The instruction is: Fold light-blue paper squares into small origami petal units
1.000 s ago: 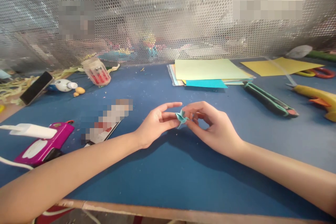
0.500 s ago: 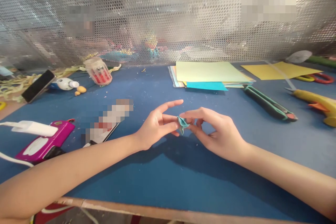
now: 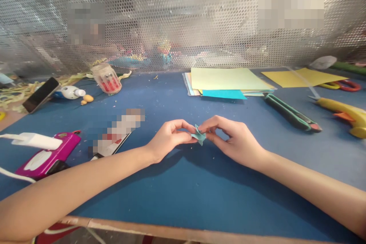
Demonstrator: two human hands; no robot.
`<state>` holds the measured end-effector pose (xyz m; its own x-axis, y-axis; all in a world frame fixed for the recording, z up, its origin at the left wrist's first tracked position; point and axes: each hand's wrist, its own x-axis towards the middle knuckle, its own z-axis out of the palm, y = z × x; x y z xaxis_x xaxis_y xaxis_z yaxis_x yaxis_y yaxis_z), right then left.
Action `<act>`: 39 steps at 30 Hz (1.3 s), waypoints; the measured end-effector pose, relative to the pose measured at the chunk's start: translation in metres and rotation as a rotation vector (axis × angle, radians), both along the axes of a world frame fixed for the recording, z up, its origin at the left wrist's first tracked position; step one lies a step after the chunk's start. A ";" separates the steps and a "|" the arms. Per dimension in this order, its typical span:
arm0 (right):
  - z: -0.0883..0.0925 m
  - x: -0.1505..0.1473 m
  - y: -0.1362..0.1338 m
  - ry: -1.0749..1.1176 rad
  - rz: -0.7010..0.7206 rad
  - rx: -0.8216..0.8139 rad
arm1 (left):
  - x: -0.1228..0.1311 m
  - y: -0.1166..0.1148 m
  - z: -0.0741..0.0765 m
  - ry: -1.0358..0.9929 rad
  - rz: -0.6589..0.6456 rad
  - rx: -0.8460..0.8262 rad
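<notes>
A small folded piece of teal paper [image 3: 200,136] with pointed corners is held up over the blue table between both hands. My left hand [image 3: 170,137] pinches its left side between thumb and fingers. From the other side, my right hand [image 3: 233,135] grips it with thumb and forefinger. The fingertips cover part of the folds.
Behind the hands lies a stack of coloured paper [image 3: 225,78], with a yellow sheet [image 3: 300,77] beside it. To the right are a box cutter [image 3: 291,112] and a yellow glue gun [image 3: 340,108]. A purple power strip [image 3: 48,156], phone [image 3: 40,94] and plastic jar [image 3: 106,79] stand left.
My left forefinger, raised before, has come down onto the paper, so the left hand now pinches it. The folded paper has turned slightly, its points facing differently.
</notes>
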<state>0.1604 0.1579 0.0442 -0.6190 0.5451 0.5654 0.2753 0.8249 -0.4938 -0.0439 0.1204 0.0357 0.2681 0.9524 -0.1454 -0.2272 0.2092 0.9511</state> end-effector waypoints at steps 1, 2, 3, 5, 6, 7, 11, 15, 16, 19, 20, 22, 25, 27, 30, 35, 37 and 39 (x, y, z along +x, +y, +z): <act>0.000 0.000 0.001 -0.005 0.001 -0.003 | -0.001 0.001 0.001 -0.009 -0.013 -0.014; 0.001 0.000 0.001 -0.011 0.004 -0.006 | -0.001 0.002 0.002 -0.016 -0.028 -0.031; 0.001 0.000 0.001 -0.016 0.010 -0.007 | -0.002 0.003 0.002 -0.017 -0.042 -0.050; 0.001 0.000 0.001 -0.025 0.022 -0.002 | -0.003 0.006 0.004 -0.006 -0.068 -0.083; 0.001 0.000 0.000 -0.028 0.027 0.004 | -0.004 0.007 0.005 0.005 -0.079 -0.096; 0.001 0.000 0.000 -0.029 0.032 0.013 | -0.005 0.008 0.006 0.019 -0.090 -0.106; 0.000 0.002 -0.002 -0.036 0.056 0.085 | -0.006 0.008 0.010 0.090 -0.110 -0.091; 0.000 0.004 -0.003 -0.062 0.117 0.188 | -0.001 0.002 0.010 0.150 -0.102 -0.007; 0.000 0.004 -0.003 -0.068 0.128 0.209 | 0.000 0.001 0.010 0.160 -0.098 0.021; -0.002 0.004 -0.003 -0.081 0.146 0.250 | 0.003 -0.005 0.006 0.187 -0.077 0.099; -0.002 0.005 -0.003 -0.084 0.153 0.259 | 0.004 -0.006 0.005 0.190 -0.069 0.116; -0.003 0.005 -0.001 -0.090 0.176 0.275 | 0.005 -0.007 0.003 0.182 -0.054 0.129; -0.003 0.007 0.003 -0.098 0.225 0.308 | 0.004 -0.007 0.002 0.161 -0.047 0.106; -0.002 0.008 0.006 -0.105 0.255 0.330 | 0.004 -0.005 0.003 0.155 -0.056 0.077; -0.001 0.008 0.008 -0.117 0.292 0.350 | 0.002 -0.002 0.006 0.169 -0.087 0.017; 0.000 0.007 0.006 -0.124 0.321 0.363 | 0.000 0.002 0.010 0.208 -0.133 -0.050; 0.000 0.006 0.005 -0.099 0.309 0.375 | 0.000 0.002 0.011 0.201 -0.123 -0.047; 0.000 0.006 0.004 -0.051 0.260 0.389 | 0.001 0.001 0.011 0.178 -0.093 -0.040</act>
